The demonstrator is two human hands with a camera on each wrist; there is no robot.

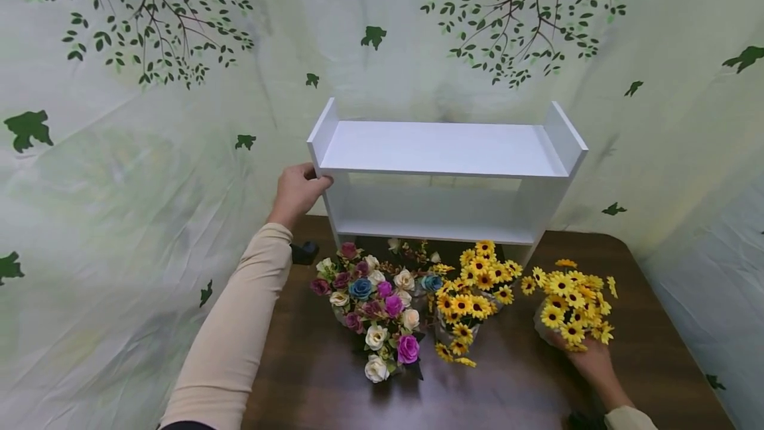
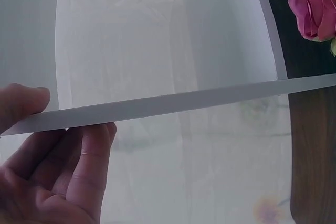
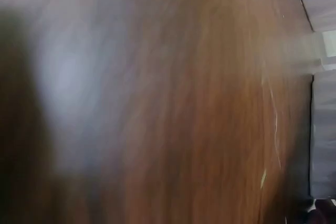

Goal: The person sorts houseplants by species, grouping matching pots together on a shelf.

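Note:
A white two-tier shelf (image 1: 444,151) stands at the back of the brown table (image 1: 513,383). My left hand (image 1: 312,182) grips the front edge of its left side panel. In the left wrist view the thumb lies on one face of the panel edge (image 2: 184,102) and the fingers (image 2: 94,150) on the other. At the right, my right hand (image 1: 585,356) holds a bunch of yellow sunflowers (image 1: 572,300) from below, low over the table; its fingertips are hidden by the blooms. The right wrist view is a blur of wood grain (image 3: 199,103).
A mixed bunch of roses (image 1: 375,304) and a second sunflower bunch (image 1: 471,297) lie on the table in front of the shelf. A pink rose (image 2: 314,4) shows beside the panel. A leaf-printed cloth backdrop (image 1: 149,151) surrounds the table on three sides.

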